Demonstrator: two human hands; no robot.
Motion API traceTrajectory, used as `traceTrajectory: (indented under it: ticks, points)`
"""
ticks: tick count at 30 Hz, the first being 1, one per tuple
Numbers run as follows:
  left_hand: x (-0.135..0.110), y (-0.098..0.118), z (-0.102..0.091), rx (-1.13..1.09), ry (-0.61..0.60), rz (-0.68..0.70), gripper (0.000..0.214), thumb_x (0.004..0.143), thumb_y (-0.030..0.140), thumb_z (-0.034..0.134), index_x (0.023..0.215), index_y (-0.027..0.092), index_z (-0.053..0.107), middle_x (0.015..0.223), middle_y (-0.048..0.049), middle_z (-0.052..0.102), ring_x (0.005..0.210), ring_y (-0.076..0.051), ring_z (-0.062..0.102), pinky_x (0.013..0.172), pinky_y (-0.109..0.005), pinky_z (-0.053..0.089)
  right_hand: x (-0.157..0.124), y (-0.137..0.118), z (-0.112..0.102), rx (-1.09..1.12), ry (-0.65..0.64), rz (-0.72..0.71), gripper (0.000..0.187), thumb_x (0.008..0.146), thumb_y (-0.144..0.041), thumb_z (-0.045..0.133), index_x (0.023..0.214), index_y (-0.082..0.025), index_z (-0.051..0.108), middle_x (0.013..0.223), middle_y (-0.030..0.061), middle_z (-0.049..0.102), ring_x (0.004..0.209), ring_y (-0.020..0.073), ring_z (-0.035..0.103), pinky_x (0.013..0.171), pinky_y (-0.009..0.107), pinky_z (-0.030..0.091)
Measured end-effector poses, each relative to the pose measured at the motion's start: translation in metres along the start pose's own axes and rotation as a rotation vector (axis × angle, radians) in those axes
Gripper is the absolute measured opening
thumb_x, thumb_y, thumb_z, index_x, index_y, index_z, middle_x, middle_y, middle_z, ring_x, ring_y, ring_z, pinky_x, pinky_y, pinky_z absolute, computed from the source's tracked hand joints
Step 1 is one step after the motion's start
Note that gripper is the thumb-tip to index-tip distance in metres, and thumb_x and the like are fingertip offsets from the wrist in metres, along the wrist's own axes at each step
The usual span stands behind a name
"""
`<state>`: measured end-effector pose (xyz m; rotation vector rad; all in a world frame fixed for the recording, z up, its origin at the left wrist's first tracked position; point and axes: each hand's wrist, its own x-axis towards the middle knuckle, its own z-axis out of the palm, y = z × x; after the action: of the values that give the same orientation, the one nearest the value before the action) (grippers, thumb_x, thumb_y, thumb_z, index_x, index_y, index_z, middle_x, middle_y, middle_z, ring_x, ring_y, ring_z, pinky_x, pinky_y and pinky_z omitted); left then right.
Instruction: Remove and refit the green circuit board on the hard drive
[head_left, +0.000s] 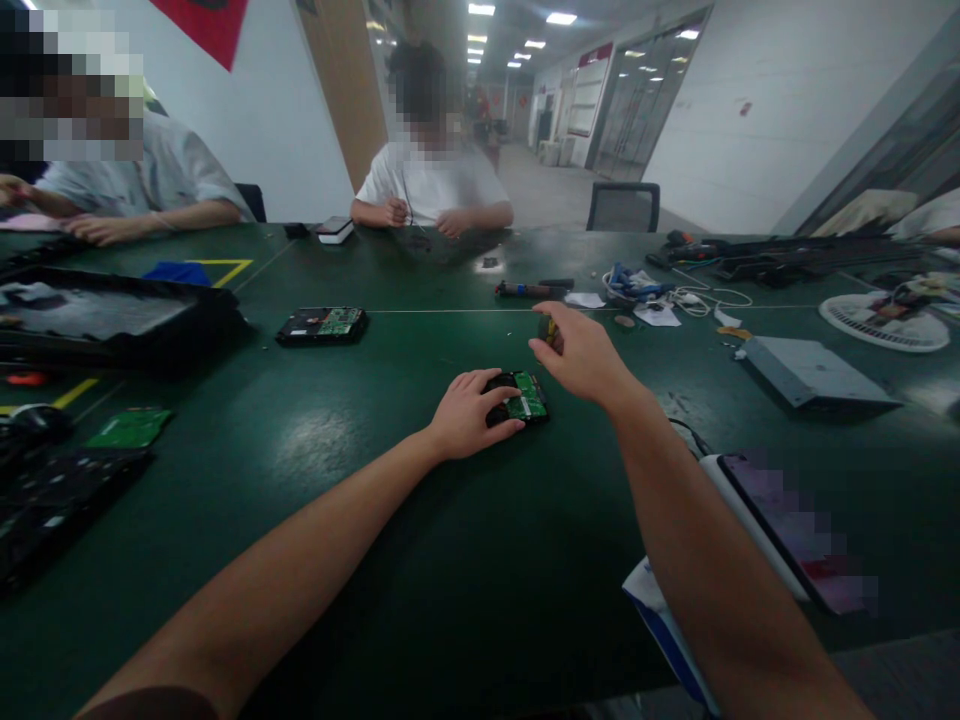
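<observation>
A small black hard drive (pixel 525 397) with a green circuit board facing up lies on the dark green table (pixel 420 560) in front of me. My left hand (pixel 471 412) rests on its left side, fingers curled over the edge and holding it down. My right hand (pixel 579 352) hovers just above and behind the drive, fingers closed around the yellow-and-black handle of a small screwdriver (pixel 549 330), most of it hidden in the hand.
A second hard drive (pixel 322 325) lies farther left. A black tray (pixel 112 320) and loose green board (pixel 129 428) sit at the left; a grey metal case (pixel 814 372), cables and a white fan grille (pixel 881 322) at the right. A tablet (pixel 780 530) lies near my right arm. Two people sit across.
</observation>
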<state>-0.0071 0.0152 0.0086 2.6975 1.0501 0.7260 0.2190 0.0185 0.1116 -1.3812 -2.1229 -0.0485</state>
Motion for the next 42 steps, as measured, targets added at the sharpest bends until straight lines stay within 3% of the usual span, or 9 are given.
traceTrajectory:
  ticks: [4, 11, 16, 23, 28, 31, 37, 42]
  points:
    - [-0.0003, -0.0003, 0.0009, 0.016, 0.01, -0.001, 0.055, 0.094, 0.062, 0.065, 0.137, 0.028, 0.067, 0.154, -0.014, 0.051, 0.139, -0.038, 0.051, 0.116, -0.058, 0.04, 0.0015, 0.0009, 0.0004, 0.01, 0.006, -0.035, 0.052, 0.091, -0.018, 0.059, 0.142, -0.014, 0.055, 0.136, 0.0182, 0.067, 0.122, 0.0347, 0.064, 0.108, 0.052, 0.048]
    - [-0.0003, -0.0005, 0.0003, 0.008, 0.01, 0.007, 0.054, 0.094, 0.062, 0.065, 0.137, 0.028, 0.066, 0.154, -0.0132, 0.051, 0.139, -0.037, 0.051, 0.116, -0.058, 0.04, -0.0004, 0.0005, -0.0012, -0.041, -0.022, -0.003, 0.045, 0.092, -0.029, 0.065, 0.135, -0.018, 0.06, 0.113, 0.0145, 0.072, 0.097, 0.0311, 0.067, 0.092, 0.048, 0.053]
    - [-0.0001, -0.0005, -0.0001, -0.001, 0.002, -0.001, 0.054, 0.094, 0.062, 0.065, 0.138, 0.03, 0.066, 0.155, -0.0119, 0.05, 0.14, -0.037, 0.05, 0.117, -0.059, 0.039, 0.0004, 0.0022, -0.0011, 0.011, 0.014, -0.055, 0.05, 0.089, -0.017, 0.06, 0.139, -0.013, 0.058, 0.131, 0.0176, 0.067, 0.112, 0.0306, 0.066, 0.101, 0.045, 0.051]
    - [0.0001, 0.0011, -0.0018, 0.005, -0.011, -0.005, 0.054, 0.094, 0.061, 0.065, 0.139, 0.03, 0.065, 0.156, -0.0116, 0.049, 0.141, -0.037, 0.049, 0.117, -0.059, 0.04, 0.001, 0.0034, -0.0007, -0.015, 0.021, 0.013, 0.047, 0.092, -0.031, 0.066, 0.138, -0.019, 0.061, 0.123, 0.0164, 0.069, 0.113, 0.0358, 0.065, 0.101, 0.054, 0.051]
    - [0.0002, 0.0013, -0.0015, 0.01, -0.018, -0.014, 0.054, 0.094, 0.061, 0.065, 0.139, 0.031, 0.065, 0.156, -0.0117, 0.049, 0.141, -0.037, 0.049, 0.117, -0.059, 0.04, 0.0021, 0.0036, 0.002, -0.014, 0.019, -0.025, 0.057, 0.09, -0.021, 0.057, 0.146, -0.01, 0.054, 0.134, 0.0215, 0.065, 0.124, 0.0371, 0.062, 0.109, 0.055, 0.048]
    - [0.0001, 0.0018, -0.0012, 0.012, -0.014, -0.015, 0.054, 0.094, 0.061, 0.065, 0.138, 0.03, 0.065, 0.156, -0.0117, 0.049, 0.141, -0.037, 0.049, 0.117, -0.058, 0.039, 0.0023, 0.0028, 0.0041, 0.03, 0.015, -0.054, 0.06, 0.09, -0.019, 0.056, 0.149, -0.012, 0.051, 0.141, 0.0199, 0.063, 0.13, 0.0357, 0.059, 0.112, 0.054, 0.046]
    - [-0.0003, 0.0032, -0.0031, 0.016, -0.016, -0.015, 0.054, 0.095, 0.061, 0.064, 0.138, 0.029, 0.066, 0.157, -0.0119, 0.049, 0.142, -0.037, 0.048, 0.118, -0.058, 0.039, -0.0005, -0.0004, 0.002, 0.014, -0.006, -0.032, 0.047, 0.092, -0.027, 0.062, 0.139, -0.02, 0.059, 0.123, 0.0147, 0.069, 0.108, 0.0324, 0.066, 0.098, 0.05, 0.052]
    - [-0.0003, 0.0027, -0.0029, 0.015, -0.018, -0.015, 0.054, 0.094, 0.061, 0.065, 0.138, 0.029, 0.065, 0.156, -0.0119, 0.049, 0.141, -0.037, 0.049, 0.117, -0.059, 0.039, -0.0002, 0.0012, 0.0024, 0.061, 0.001, -0.058, 0.058, 0.088, -0.017, 0.059, 0.145, -0.017, 0.053, 0.13, 0.0158, 0.068, 0.117, 0.0334, 0.064, 0.103, 0.05, 0.05]
